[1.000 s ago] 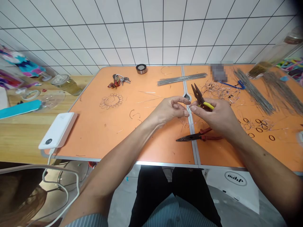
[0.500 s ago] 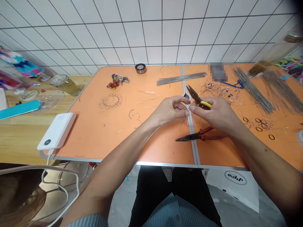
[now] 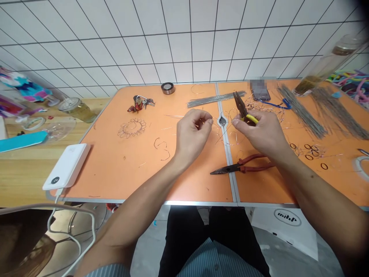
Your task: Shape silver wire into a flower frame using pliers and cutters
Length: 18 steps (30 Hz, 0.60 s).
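At the left of the frame, the white power bank [image 3: 67, 166] sat slightly lower than a second earlier, the whole view having shifted a little. The scalloped wire ring [image 3: 132, 128] lay on the orange desk [image 3: 115, 169], left of centre. Near mid-frame, the left hand [image 3: 192, 134] had drawn away leftward from the other, thumb and forefinger now closed together; I cannot tell whether they pinched wire. Fine wire loops [image 3: 232, 132], partly hidden before, showed between the hands, right of centre. Below them, the red-handled pliers [image 3: 242, 168] lay unmoved on the desk. Further right, the right hand [image 3: 262, 130] still gripped the yellow-handled pliers [image 3: 243, 109], their nose pointing up.
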Tool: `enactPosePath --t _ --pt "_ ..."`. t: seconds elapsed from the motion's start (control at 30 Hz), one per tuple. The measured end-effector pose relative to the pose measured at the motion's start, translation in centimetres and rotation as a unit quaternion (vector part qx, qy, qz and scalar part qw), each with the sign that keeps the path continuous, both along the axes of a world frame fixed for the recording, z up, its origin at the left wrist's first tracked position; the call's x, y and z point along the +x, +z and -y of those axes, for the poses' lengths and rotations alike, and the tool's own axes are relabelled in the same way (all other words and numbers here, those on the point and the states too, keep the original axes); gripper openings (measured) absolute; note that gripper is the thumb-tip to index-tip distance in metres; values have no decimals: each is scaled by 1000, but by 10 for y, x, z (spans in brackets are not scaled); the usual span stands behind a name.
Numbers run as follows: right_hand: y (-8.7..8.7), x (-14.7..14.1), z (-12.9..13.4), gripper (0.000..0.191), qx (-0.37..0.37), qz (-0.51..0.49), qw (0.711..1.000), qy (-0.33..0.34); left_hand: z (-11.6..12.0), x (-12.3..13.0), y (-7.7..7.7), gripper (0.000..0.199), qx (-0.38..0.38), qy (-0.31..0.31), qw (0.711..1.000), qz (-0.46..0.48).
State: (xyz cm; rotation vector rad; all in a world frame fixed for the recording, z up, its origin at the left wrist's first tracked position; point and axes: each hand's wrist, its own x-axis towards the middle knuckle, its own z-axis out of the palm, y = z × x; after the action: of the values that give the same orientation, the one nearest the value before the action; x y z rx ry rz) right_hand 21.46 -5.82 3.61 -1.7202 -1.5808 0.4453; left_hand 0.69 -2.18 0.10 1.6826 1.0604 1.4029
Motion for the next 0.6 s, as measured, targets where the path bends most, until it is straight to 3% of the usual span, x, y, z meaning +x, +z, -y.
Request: enactPosePath --t 0.1,0.2,0.33,0.5,0.6 --pt "6 -5 -1 18 18 -14 1000 11 5 2 1 11 -45 -52 998 -10" --pt "10 -9 -3 18 26 -13 999 21 3 -1 5 6 -66 -40 997 33" --pt "10 -10 -8 21 2 3 998 56 -9 -10 8 30 -54 -23 998 14" --pt "9 -14 -11 32 -32 18 995 94 -20 -13 2 18 -148 -169 974 15" --pt "10 -16 -11 37 -52 23 992 112 -20 -12 0 7 -179 -213 960 40"
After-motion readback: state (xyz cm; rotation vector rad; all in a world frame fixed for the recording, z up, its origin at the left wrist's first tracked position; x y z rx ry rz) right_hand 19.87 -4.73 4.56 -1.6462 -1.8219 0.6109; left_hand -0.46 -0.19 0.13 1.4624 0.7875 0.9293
